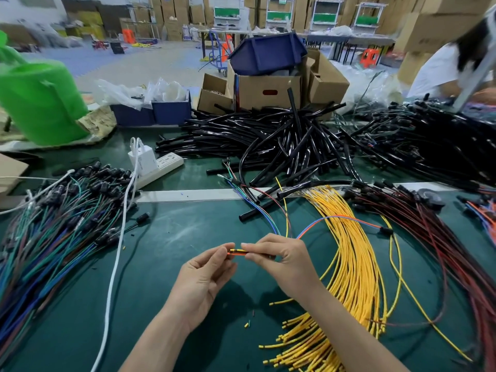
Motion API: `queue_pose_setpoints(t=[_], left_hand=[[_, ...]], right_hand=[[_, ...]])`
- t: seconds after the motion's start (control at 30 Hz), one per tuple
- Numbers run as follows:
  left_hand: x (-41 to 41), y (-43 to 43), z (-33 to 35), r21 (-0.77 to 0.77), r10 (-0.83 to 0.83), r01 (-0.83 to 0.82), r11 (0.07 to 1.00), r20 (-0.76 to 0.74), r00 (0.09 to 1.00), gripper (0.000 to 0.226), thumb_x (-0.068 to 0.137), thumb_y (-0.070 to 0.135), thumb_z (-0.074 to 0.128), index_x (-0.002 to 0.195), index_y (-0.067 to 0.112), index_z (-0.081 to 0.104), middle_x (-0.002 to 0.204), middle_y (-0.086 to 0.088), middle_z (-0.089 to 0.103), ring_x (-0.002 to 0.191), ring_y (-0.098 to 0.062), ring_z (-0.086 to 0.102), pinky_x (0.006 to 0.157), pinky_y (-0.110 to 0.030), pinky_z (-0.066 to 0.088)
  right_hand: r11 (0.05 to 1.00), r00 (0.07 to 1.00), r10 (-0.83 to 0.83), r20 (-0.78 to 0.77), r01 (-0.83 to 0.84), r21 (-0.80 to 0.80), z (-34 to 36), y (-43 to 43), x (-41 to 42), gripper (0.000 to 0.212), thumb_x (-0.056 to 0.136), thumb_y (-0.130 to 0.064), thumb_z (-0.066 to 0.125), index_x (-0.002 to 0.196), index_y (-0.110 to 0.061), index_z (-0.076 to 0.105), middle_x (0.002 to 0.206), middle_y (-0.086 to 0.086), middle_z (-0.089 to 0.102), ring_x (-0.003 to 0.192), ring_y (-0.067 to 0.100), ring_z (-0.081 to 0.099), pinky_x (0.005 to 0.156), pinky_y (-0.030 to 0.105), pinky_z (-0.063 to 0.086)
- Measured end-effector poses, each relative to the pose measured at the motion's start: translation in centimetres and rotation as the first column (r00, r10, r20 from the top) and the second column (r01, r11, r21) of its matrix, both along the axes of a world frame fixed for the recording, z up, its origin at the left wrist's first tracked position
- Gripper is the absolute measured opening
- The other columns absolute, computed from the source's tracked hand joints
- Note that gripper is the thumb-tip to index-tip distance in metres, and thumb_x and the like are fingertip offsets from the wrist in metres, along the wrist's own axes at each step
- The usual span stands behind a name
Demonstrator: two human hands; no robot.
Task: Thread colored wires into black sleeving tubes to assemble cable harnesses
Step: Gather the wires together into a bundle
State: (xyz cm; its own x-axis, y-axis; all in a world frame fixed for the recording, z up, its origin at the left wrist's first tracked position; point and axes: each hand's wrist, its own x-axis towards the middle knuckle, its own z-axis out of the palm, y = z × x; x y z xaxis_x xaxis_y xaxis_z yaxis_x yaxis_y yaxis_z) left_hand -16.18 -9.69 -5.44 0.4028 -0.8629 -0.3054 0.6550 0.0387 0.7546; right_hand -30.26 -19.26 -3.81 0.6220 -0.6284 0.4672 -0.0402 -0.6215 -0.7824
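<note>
**Containers**
- Brown cardboard boxes, three, well beyond the grips. The large middle box (268, 89) carries one dark blue plastic bin (268, 52) tipped over on top, so its contents are hidden.
- Dark blue open bins (150, 112), two, side by side beyond the left grip, holding crumpled clear plastic bags (139, 92).
- Green plastic bucket (40, 103), one, far left; its inside cannot be seen.

**Loose stock on the green surface (174, 232)** (heaps too many to count)
- Glossy black sleeving tubes (268, 135), beyond both grips.
- Yellow wires (357, 264), just right of the right grip.
- Dark red wires with black connectors (429, 237), farther right.
- Green and blue wires (53, 224), left of the left grip.
- White power strip (161, 167), one, with one white charger (141, 159); its print is unreadable.

**In hand**
- Left grip (204, 275): thumb and forefinger pinch the tips of a small bunch of orange, yellow and dark wire ends (237, 252).
- Right grip (281, 261): fingers curl round the same bunch.
</note>
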Motion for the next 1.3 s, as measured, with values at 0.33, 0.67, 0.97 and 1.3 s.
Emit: queue_pose_setpoints(t=[0.33, 0.67, 0.97, 1.3], left_hand=[[0.0, 0.0, 0.2, 0.019, -0.042, 0.044, 0.999, -0.096, 0.995, 0.013, 0.067, 0.012, 0.065, 0.071, 0.007, 0.077, 0.057, -0.005, 0.062, 0.052, -0.007, 0.061, 0.063, -0.022, 0.057], [0.0, 0.2, 0.0, 0.004, -0.096, 0.097, 0.995, -0.08, 0.992, 0.015, 0.057, 0.015, 0.074, 0.07, 0.007, 0.076, 0.06, -0.008, 0.062, 0.053, -0.009, 0.062, 0.064, -0.024, 0.057], [0.4, 1.1, 0.5, 0.07, -0.076, 0.048, 0.996, 0.496, 0.865, 0.02, 0.07, 0.025, 0.069, 0.084, 0.014, 0.078, 0.082, -0.011, 0.073, 0.075, -0.012, 0.069, 0.07, -0.016, 0.054], [0.1, 0.5, -0.1, 0.074, 0.018, -0.075, 0.994, 0.587, 0.81, 0.017, 0.082, 0.001, 0.067, 0.077, 0.014, 0.077, 0.074, -0.011, 0.073, 0.068, -0.016, 0.068, 0.066, -0.018, 0.055]], right_hand=[[0.999, 1.0, 0.014, -0.021, -0.013, 0.032, 0.3, 0.3, -0.1, 0.02, 0.077, -0.005, 0.075, 0.098, -0.007, 0.075, 0.078, 0.005, 0.069, 0.066, 0.012, 0.059, 0.064, 0.019, 0.048], [0.997, 0.999, 0.042, -0.034, -0.04, 0.059, 0.5, 0.6, -0.2, 0.019, 0.079, -0.007, 0.074, 0.098, -0.007, 0.076, 0.079, 0.004, 0.07, 0.069, 0.009, 0.062, 0.066, 0.021, 0.05], [0.997, 0.992, 0.02, -0.124, -0.01, 0.077, 0.2, 0.5, -0.1, 0.016, 0.08, -0.008, 0.074, 0.096, -0.01, 0.077, 0.08, -0.002, 0.071, 0.069, 0.003, 0.061, 0.065, 0.014, 0.044], [0.996, 0.99, 0.044, -0.136, -0.033, 0.078, -0.4, 0.6, 0.1, 0.021, 0.084, -0.011, 0.07, 0.104, -0.015, 0.072, 0.078, 0.005, 0.07, 0.067, 0.012, 0.061, 0.068, 0.02, 0.048]])
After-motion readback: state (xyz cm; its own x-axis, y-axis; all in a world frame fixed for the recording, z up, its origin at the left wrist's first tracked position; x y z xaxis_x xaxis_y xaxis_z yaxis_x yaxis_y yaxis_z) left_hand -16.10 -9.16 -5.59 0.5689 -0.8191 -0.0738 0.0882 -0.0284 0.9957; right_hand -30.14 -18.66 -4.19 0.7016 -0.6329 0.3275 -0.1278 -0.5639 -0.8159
